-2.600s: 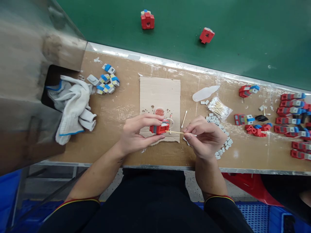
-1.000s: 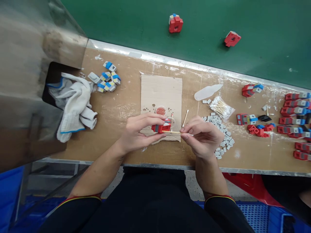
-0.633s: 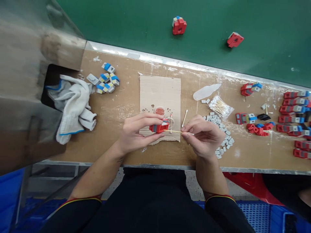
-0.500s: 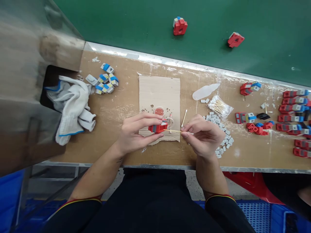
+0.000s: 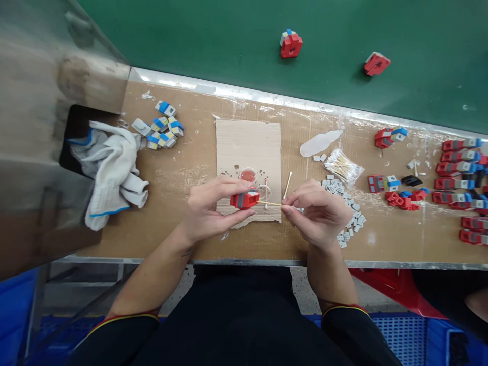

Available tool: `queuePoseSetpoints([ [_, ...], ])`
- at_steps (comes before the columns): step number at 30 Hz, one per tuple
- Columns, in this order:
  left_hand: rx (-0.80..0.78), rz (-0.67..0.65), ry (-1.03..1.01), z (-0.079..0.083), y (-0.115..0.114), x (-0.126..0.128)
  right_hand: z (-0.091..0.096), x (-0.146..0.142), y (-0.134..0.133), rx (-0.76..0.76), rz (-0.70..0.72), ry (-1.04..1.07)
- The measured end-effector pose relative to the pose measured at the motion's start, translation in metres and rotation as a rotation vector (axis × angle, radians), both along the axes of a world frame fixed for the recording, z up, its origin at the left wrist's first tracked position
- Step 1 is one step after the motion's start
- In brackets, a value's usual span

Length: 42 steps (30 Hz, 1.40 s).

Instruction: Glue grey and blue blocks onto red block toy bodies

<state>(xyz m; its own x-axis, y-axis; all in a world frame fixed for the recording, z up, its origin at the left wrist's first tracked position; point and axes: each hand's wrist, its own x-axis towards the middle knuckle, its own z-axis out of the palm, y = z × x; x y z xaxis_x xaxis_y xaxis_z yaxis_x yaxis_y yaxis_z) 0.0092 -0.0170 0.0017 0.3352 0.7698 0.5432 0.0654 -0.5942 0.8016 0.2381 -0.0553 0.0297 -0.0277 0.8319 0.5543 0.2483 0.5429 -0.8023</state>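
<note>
My left hand is closed round a red and grey plastic toy part, thumb below and fingers above. Between the thumb and fingertips of my right hand is a thin cotton swab, its far end at the right side of the red part. Just behind the part stands a small round dish of red liquid on a piece of cardboard. A clear round lid and another swab lie beside it, partly hidden. A loose cotton swab rests near my right fingers.
Small grey pieces lie by my right hand, near a bag of swabs. Red toy parts line the far right. White gloves and grey-blue parts are left. Two red parts sit on the green surface.
The red part has shifted slightly left and turned a little in my left hand. The swab in my right hand still reaches its right side. The whole view has shifted slightly.
</note>
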Motion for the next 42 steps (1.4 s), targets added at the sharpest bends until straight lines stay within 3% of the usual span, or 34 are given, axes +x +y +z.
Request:
queuePoseSetpoints([
  [13,-0.002,-0.018,-0.015,0.0,0.0,0.001,0.0,-0.001,0.001,0.032,-0.073,-0.066],
  [27,-0.007,-0.011,-0.021,0.002,0.0,0.001,0.002,0.001,0.001,0.009,0.001,0.002],
  [32,-0.062,-0.007,-0.042,0.002,-0.001,0.001,0.002,0.008,0.001,0.052,-0.122,0.165],
  [42,-0.203,-0.046,-0.143,-0.004,-0.002,0.003,0.003,0.011,0.0,0.055,-0.167,0.146],
])
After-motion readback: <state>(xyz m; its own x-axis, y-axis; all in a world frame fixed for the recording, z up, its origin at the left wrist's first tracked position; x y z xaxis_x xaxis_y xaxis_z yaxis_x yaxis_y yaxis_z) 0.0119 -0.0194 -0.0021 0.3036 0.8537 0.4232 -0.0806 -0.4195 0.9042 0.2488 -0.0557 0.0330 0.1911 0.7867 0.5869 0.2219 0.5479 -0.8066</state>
